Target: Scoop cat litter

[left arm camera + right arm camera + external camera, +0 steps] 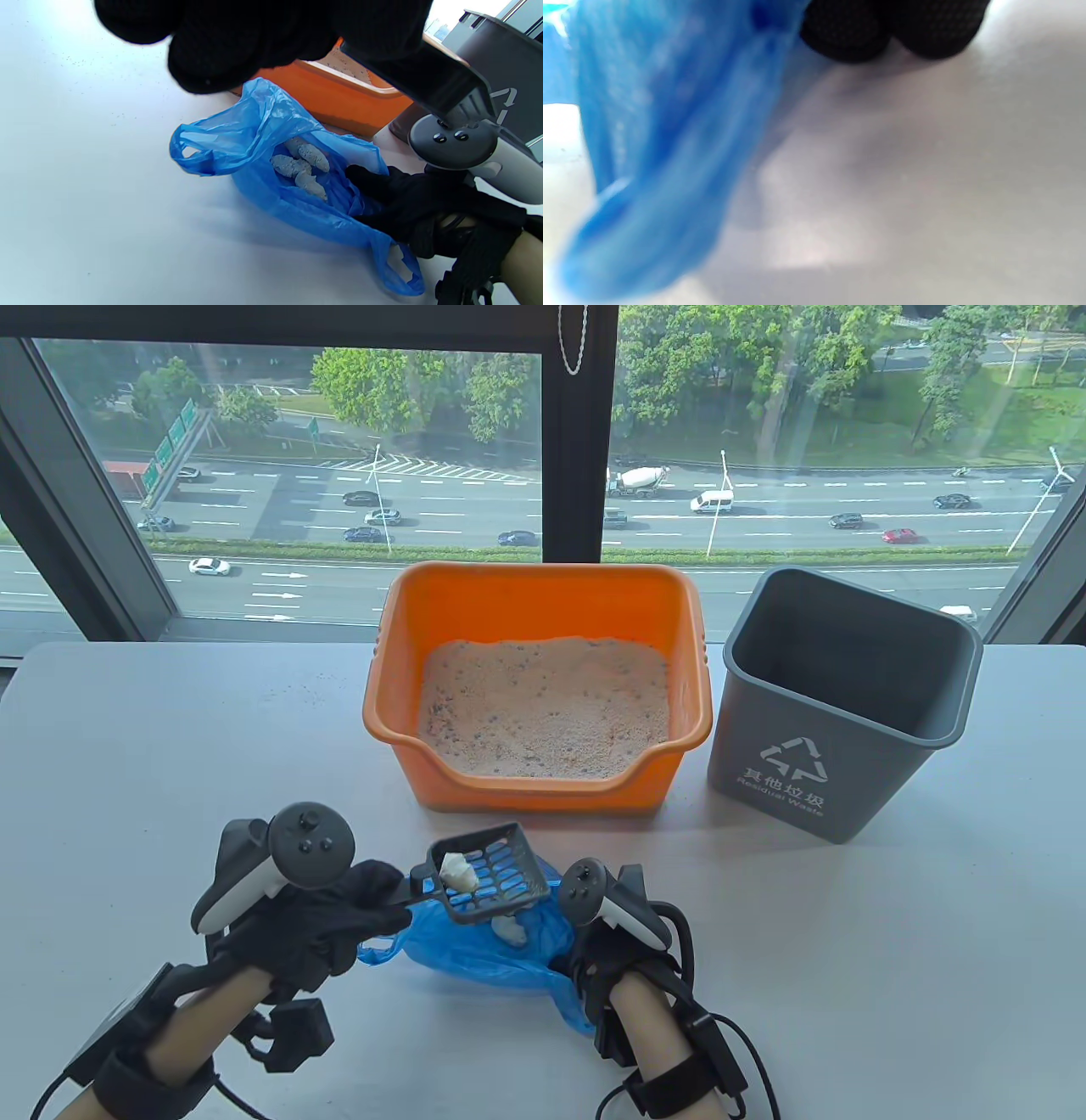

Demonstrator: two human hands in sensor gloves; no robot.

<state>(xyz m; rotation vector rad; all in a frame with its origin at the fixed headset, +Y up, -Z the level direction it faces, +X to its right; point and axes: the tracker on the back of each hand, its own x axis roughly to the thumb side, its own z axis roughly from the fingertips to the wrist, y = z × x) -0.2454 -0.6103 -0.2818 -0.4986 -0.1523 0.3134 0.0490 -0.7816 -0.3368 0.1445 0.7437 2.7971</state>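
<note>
The left hand (327, 912) grips the handle of the slotted scoop (492, 872), which carries one pale clump (456, 869) above the blue bag (271, 169); the right hand (607, 959), at 3 o'clock of the bag, pinches its rim open. Litter remains in the orange box (543, 746) at 12 o'clock. Judged risk: tipping the scoop off-centre, or a slack rim, would drop the clump onto the surface (170, 746).

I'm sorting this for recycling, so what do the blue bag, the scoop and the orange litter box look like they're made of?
Blue bag: thin translucent plastic film, judging by its crinkles and the clumps showing through. Scoop: apparently rigid dark grey moulded plastic, slotted, matte. Orange litter box: seemingly moulded plastic, smooth with a slight sheen.
</note>
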